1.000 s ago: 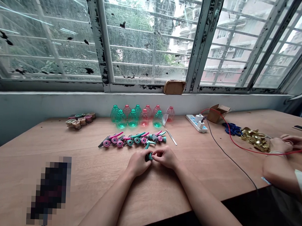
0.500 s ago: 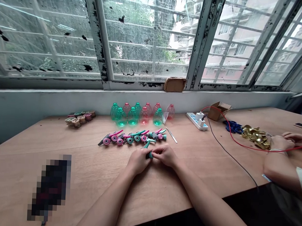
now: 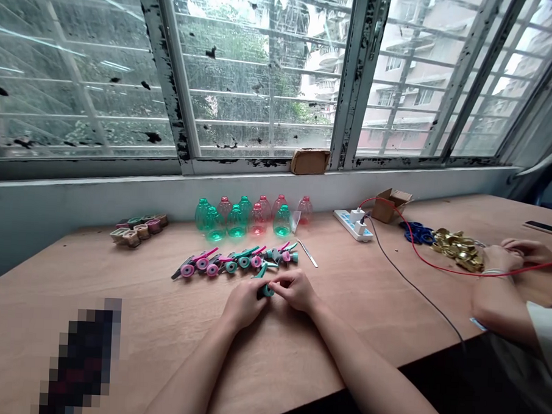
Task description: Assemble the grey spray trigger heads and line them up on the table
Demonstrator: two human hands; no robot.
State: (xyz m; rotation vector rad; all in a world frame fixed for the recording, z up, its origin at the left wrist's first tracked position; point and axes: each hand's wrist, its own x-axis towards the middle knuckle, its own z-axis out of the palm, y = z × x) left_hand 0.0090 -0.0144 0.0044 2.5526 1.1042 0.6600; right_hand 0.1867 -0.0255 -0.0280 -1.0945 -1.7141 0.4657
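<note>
My left hand [image 3: 243, 303] and my right hand [image 3: 294, 289] meet at the middle of the wooden table [image 3: 161, 324], both pinched on one small teal and dark spray-nozzle part [image 3: 267, 289]. Just beyond them lies a row of pink and teal spray nozzles [image 3: 237, 261]. Behind that row stand several small green and pink clear plastic bottles [image 3: 250, 217]. Metal tweezers [image 3: 309, 253] lie to the right of the nozzles.
Small round caps [image 3: 136, 228] sit at the back left. A white power strip [image 3: 352, 225] with red and black cables, a small cardboard box [image 3: 389, 204], blue rings [image 3: 416, 232] and gold metal parts [image 3: 459, 250] lie at the right, where another person's hands [image 3: 506, 261] work.
My hands stay closed on the same small part and have hardly moved. The view has shifted slightly to the right and down.
</note>
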